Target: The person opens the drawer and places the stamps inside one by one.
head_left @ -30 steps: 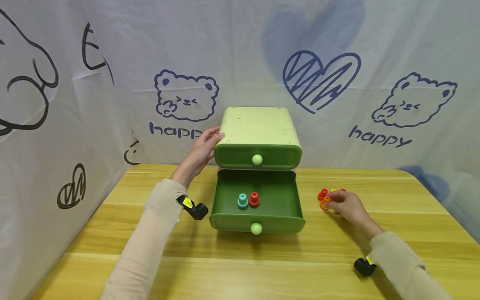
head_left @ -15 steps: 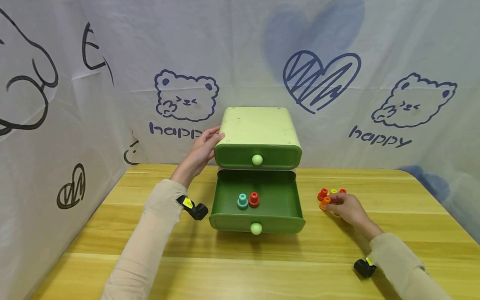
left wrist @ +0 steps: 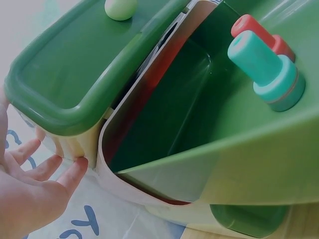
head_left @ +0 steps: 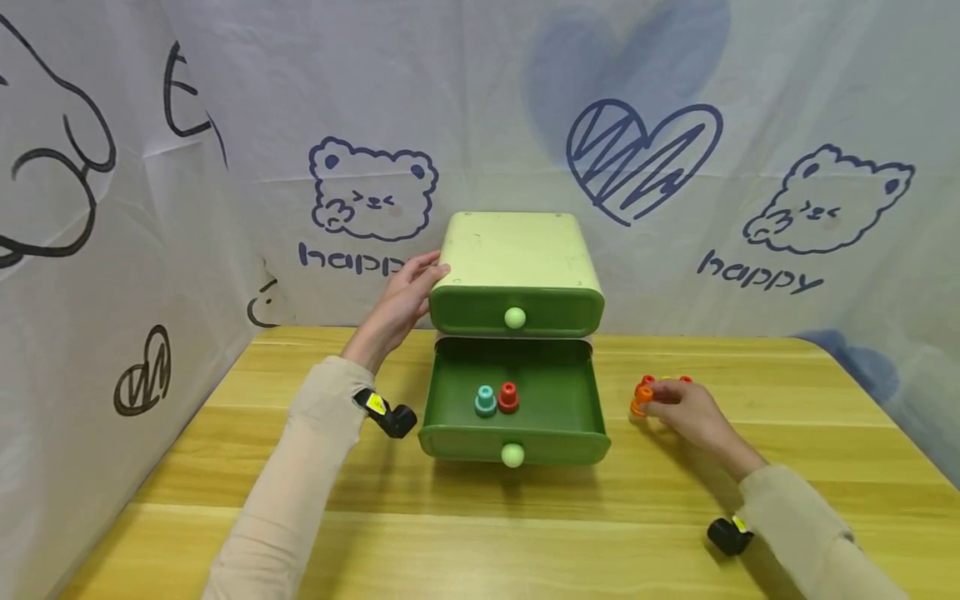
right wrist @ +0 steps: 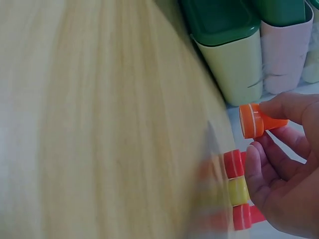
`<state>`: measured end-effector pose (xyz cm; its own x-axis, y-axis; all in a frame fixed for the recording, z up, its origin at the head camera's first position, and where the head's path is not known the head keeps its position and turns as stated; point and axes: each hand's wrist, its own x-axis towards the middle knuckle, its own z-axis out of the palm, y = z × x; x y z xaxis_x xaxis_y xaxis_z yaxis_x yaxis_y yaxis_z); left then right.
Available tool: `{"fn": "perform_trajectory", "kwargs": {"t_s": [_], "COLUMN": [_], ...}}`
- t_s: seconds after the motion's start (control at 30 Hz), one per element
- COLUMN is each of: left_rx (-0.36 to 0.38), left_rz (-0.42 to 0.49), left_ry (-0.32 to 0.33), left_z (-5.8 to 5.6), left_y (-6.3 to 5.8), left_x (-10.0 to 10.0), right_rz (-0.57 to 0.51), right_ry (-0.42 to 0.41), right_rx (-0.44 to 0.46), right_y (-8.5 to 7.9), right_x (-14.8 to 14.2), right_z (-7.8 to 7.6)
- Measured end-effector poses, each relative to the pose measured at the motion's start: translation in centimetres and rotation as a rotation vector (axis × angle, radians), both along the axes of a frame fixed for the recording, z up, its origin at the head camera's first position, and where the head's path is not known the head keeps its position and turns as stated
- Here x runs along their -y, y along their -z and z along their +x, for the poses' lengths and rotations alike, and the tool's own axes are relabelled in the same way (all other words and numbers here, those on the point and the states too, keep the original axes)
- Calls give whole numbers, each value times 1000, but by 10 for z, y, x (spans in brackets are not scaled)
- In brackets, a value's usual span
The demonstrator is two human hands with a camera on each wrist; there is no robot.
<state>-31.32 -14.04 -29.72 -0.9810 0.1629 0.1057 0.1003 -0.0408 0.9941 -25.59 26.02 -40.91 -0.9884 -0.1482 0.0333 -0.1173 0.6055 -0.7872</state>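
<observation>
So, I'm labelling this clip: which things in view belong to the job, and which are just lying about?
Likely part of the job:
orange peg, pinched by the right hand
open drawer, holding a teal peg and a red peg
cabinet, touched by the left hand
two red pegs and a yellow peg outside the drawer

Just about:
table
patterned wall cloth
wrist cameras

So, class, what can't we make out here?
Head view: anything inside the top drawer, behind its front.
Head view: most of the yellow piece, behind the right hand.
Left wrist view: part of the red piece, behind the teal piece.
Left wrist view: part of the left hand, past the edge.
</observation>
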Motion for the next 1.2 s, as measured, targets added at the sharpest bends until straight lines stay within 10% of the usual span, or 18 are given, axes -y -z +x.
{"fn": "perform_trajectory", "kwargs": {"t_s": [1.2], "left_rx": [-3], "left_rz": [15], "left_ry": [7], "left_z": [-3], "left_y": [2], "left_x": [0], "right_rz": [25], "right_ry": [-216], "right_rx": [-11], "right_y": [-83], "right_x": [35], "right_z": [4]}}
